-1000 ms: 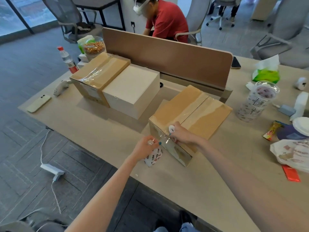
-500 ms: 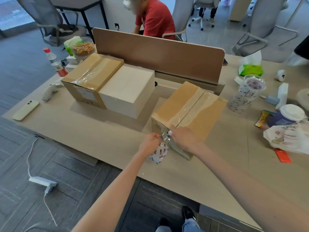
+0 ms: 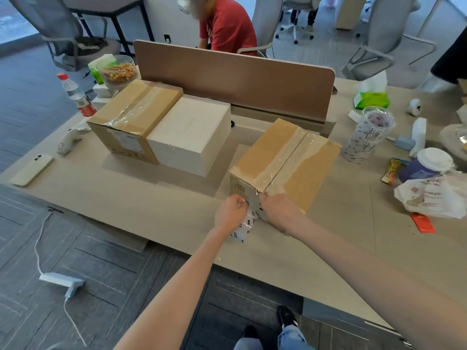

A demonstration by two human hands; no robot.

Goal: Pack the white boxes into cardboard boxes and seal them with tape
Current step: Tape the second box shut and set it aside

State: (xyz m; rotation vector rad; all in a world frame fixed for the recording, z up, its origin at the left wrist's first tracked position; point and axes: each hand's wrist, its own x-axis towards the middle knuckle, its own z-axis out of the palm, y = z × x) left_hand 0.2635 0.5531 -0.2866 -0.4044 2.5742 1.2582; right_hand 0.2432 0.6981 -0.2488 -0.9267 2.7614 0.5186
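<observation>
Left hand [image 3: 231, 210] curled round tape roll [image 3: 243, 229], low against near face of cardboard box [image 3: 262, 150]. Right hand [image 3: 278, 210] lies on box's near top edge just beside it; grip can't be told. Risk: tape [image 3: 289, 159] tears crooked or crumples on itself if the pull goes slack.

i see a pale desk [image 3: 151, 198] across the middle, with a brown divider panel [image 3: 240, 79] on its far edge. dark grey carpet tiles [image 3: 38, 248] fill the lower left, where a white power strip [image 3: 60, 279] lies. grey office chairs [image 3: 386, 34] stand at upper right, and a black-legged table [image 3: 113, 11] at upper left.
</observation>
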